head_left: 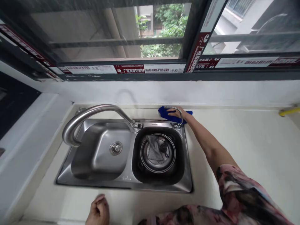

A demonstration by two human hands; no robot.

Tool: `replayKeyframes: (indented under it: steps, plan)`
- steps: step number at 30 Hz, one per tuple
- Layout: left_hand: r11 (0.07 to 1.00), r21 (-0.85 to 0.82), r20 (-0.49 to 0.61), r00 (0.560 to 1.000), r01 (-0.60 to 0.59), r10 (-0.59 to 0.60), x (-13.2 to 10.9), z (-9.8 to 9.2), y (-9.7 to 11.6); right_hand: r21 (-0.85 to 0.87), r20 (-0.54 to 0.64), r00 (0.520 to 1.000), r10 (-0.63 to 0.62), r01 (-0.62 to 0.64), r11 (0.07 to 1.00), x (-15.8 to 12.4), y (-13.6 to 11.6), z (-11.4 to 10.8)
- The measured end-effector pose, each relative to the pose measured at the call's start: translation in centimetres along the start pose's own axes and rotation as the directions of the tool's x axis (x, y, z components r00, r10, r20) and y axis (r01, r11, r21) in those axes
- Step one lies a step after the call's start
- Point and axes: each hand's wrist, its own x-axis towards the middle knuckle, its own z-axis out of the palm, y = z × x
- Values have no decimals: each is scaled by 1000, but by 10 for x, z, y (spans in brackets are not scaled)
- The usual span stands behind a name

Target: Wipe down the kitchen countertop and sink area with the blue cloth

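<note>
One blue cloth [172, 119] lies on the counter [246, 134] behind the sink, under the person's right hand [174, 113]. The right fingers stretch across it; from where I stand I cannot tell whether they pinch it. Just beside that hand, a thin faucet [177, 125] arches up from the sink's back corner, the smaller of two. Nearest below is the dark right basin [179, 159], which holds one round steel vessel [158, 171] with a perforated bottom; inside that I count two things, a grey cloth [154, 150] and a dark mesh bundle [164, 148]. Next to it, the left basin [93, 165] shows one round drain [116, 148], and the thick curved faucet [103, 107] rises over it. Both basins belong to one steel sink [164, 187]. In front, near the counter's edge, the left hand [99, 211] is curled, its fingers folded in toward the palm.
</note>
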Motion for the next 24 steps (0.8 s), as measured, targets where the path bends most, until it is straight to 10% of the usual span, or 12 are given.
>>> replayKeyframes:
  steps: [6,10,13,17,24]
  plan:
    - [990,-7,56,988,144,-143,-2,-7,11,230,-338,924,178,-102,968,-52,-14,-26]
    - [990,-49,35,991,133,-131,-3,-4,11,150,-514,827,229,-176,973,-134,-43,7]
    - [993,-86,43,996,87,-83,-4,-1,10,-1,-333,942,-25,27,1000,-170,-81,53]
    - [995,-89,48,998,41,-37,-3,0,7,-210,-319,938,-134,68,975,-130,-130,88]
    - [994,-48,96,991,98,-93,-5,-5,10,-148,-541,745,389,-540,828,-14,-131,75]
